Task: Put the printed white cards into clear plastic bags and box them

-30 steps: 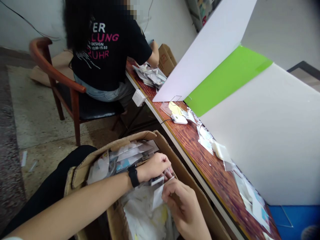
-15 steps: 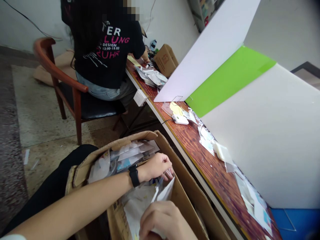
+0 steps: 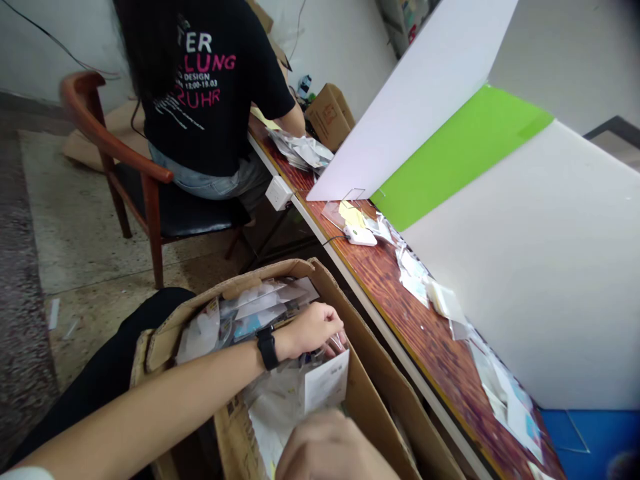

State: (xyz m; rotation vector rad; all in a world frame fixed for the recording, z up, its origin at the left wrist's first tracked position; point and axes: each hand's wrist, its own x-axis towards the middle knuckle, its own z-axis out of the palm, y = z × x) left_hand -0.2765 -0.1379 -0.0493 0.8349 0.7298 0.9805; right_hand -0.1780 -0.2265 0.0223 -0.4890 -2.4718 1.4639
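Observation:
An open cardboard box (image 3: 360, 319) rests on my lap, filled with small clear plastic packets (image 3: 250, 310) and white bags. My left hand (image 3: 311, 328), with a black watch on the wrist, reaches into the box with fingers curled around packets I cannot make out. A white card-like packet (image 3: 326, 381) stands upright just below that hand. My right hand (image 3: 333, 447) is at the bottom edge, seen from the back and blurred, close to the white packet; its fingers are hidden.
A wooden table (image 3: 400, 313) runs along the right, strewn with packets and a small white device (image 3: 359, 235). White and green boards (image 3: 465, 147) stand on it. A person in a black shirt (image 3: 210, 87) sits on a wooden chair (image 3: 125, 167) ahead.
My right hand has dropped lower and toward me out of the box. The white packet now stands upright in the box. My left hand has stayed in place.

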